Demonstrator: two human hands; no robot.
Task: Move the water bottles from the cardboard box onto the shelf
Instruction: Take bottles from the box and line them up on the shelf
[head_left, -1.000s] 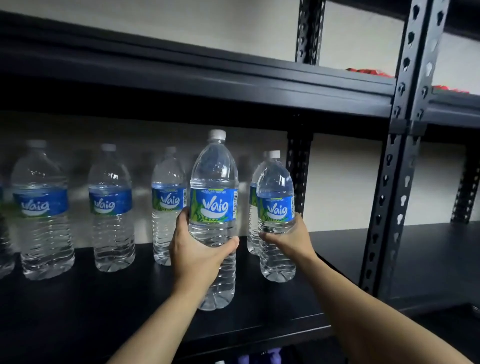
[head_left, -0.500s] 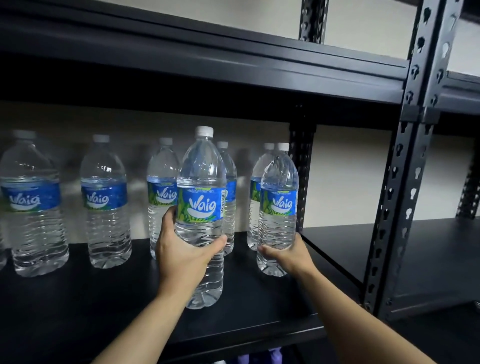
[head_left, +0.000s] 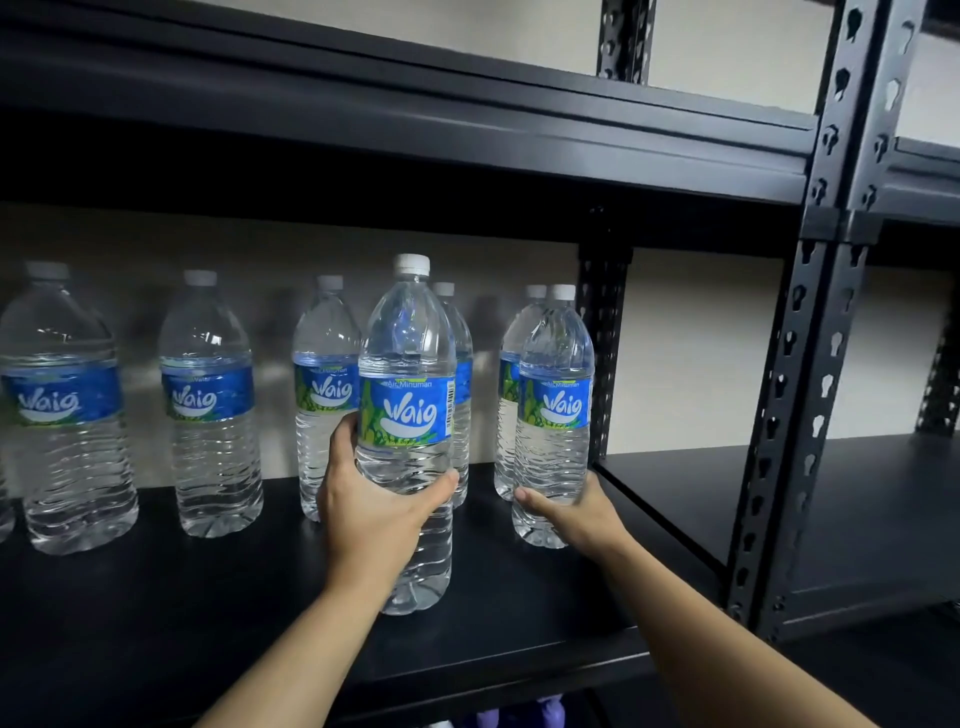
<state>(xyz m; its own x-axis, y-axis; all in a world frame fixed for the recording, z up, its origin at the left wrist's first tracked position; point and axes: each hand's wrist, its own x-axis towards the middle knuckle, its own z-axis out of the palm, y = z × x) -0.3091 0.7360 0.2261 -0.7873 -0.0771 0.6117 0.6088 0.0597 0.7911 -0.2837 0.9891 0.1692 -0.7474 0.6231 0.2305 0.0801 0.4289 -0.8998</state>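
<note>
My left hand (head_left: 374, 512) grips a clear water bottle (head_left: 408, 395) with a blue label around its lower middle. The bottle stands upright, its base on or just above the black shelf (head_left: 208, 613). My right hand (head_left: 571, 512) holds a second water bottle (head_left: 555, 410) low on its body. That one stands upright on the shelf near the right rear post. Several more labelled bottles (head_left: 208, 405) stand in a row behind and to the left. The cardboard box is out of view.
A black upper shelf board (head_left: 415, 130) hangs close above the bottle caps. A perforated upright post (head_left: 810, 364) divides this bay from the neighbouring shelf (head_left: 831, 519) on the right. Something purple (head_left: 519, 717) shows below the shelf's front edge.
Both bottles have gone deeper into the shelf and lower. My right hand has slid down its bottle, from the label to the lower body. The view has shifted to the right.
</note>
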